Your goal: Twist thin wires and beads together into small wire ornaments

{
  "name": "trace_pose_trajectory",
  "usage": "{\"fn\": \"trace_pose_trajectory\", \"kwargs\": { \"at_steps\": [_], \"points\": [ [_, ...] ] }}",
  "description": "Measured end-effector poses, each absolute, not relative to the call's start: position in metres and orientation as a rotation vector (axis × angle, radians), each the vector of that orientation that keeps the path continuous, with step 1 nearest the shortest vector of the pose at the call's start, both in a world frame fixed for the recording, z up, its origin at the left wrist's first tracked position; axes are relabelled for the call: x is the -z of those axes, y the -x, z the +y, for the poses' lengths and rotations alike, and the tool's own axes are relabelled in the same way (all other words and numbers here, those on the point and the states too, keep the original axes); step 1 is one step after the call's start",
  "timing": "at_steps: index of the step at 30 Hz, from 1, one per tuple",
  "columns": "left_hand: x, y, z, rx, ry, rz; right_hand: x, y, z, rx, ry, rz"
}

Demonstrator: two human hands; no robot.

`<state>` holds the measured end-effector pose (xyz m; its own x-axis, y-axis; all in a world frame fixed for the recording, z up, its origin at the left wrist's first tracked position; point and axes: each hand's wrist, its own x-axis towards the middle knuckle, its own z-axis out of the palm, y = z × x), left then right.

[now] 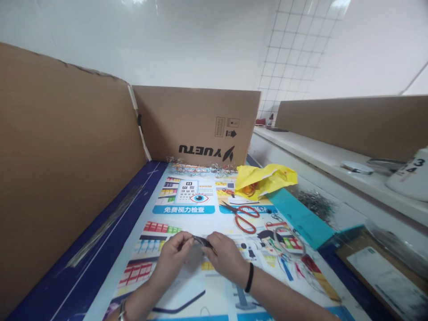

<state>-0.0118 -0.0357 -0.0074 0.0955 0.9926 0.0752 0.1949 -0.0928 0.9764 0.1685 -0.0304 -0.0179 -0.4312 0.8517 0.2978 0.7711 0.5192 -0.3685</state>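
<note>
Low in the middle of the head view, my right hand (228,257) is wrapped around a pair of dark-jawed pliers (201,241), whose jaws point left. The tips of the pliers meet the fingers of my left hand (174,250), which are pinched together. Whatever they pinch is too small to make out. Both hands are above a printed poster sheet (214,290) that covers the table. Scissors with red-orange handles (245,218) lie beyond my right hand, blades pointing up and left.
A yellow plastic bag (267,178) lies behind the scissors. Coiled wire (290,243) and a cardboard box (381,267) are on the right. Small wire pieces (217,171) lie along the back. Straight wires (107,227) rest on the left. Cardboard panels (190,116) stand at left and back.
</note>
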Motion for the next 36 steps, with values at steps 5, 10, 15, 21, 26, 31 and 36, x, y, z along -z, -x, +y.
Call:
{"fn": "trace_pose_trajectory", "kwargs": {
  "at_steps": [5,10,15,21,26,31,36],
  "points": [
    [0.009,0.010,-0.034,-1.088,-1.425,1.221,0.020,-0.168,-0.031,-0.194,1.342,-2.304],
    [0.006,0.009,-0.035,-1.070,-1.401,1.213,0.021,-0.168,-0.029,-0.204,1.325,-2.308],
    [0.002,0.009,-0.036,-1.072,-1.413,1.185,0.020,-0.171,-0.029,-0.254,1.246,-2.304],
    [-0.002,0.008,-0.039,-1.069,-1.412,1.183,0.020,-0.172,-0.029,-0.265,1.220,-2.287],
    [-0.005,0.008,-0.039,-1.057,-1.449,1.181,0.019,-0.173,-0.030,-0.302,1.198,-2.279],
    [-0.003,0.009,-0.039,-1.055,-1.460,1.179,0.017,-0.173,-0.029,-0.311,1.187,-2.290],
    [-0.003,0.009,-0.039,-1.050,-1.445,1.173,0.017,-0.172,-0.030,-0.322,1.181,-2.284]
  ]
}}
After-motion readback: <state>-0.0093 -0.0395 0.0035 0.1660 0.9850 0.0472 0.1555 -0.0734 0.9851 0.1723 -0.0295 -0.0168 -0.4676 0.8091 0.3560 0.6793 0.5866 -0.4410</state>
